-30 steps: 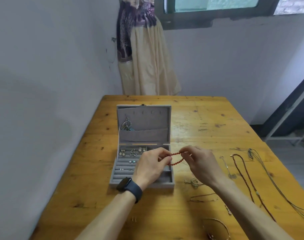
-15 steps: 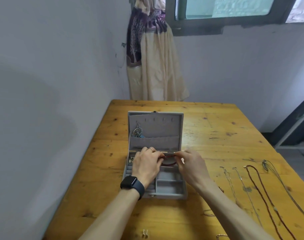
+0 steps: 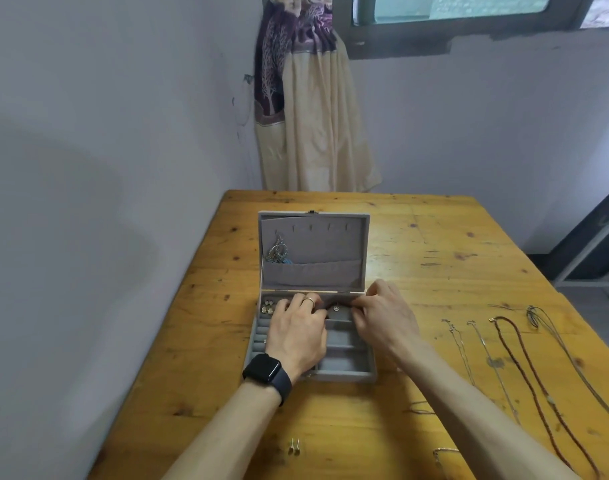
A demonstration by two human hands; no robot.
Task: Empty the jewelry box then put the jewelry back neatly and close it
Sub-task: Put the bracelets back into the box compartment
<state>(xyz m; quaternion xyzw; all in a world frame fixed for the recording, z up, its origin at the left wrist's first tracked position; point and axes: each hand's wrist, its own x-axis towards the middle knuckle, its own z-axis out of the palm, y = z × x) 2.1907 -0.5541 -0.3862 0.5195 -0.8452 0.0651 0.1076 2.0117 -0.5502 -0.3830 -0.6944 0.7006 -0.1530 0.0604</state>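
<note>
On the wooden table (image 3: 434, 271) we see the grey jewelry box (image 3: 344, 376) open, a silver cluster (image 3: 278, 252) tucked in its lid pocket (image 3: 313, 273). Our left hand (image 3: 298, 332) and right hand (image 3: 386, 323) pinch a dark bracelet (image 3: 336, 308) inside the rear compartment, beside small studs (image 3: 267, 306).

No readable text, labels, brands or numbers anywhere (smartwatch (image 3: 262, 371) screen dark, jewelry box (image 3: 331, 244) lid plain).

Plain home room, wooden table (image 3: 434, 237), tied-back curtain (image 3: 310, 116), window (image 3: 452, 15), bare whitish walls
</note>
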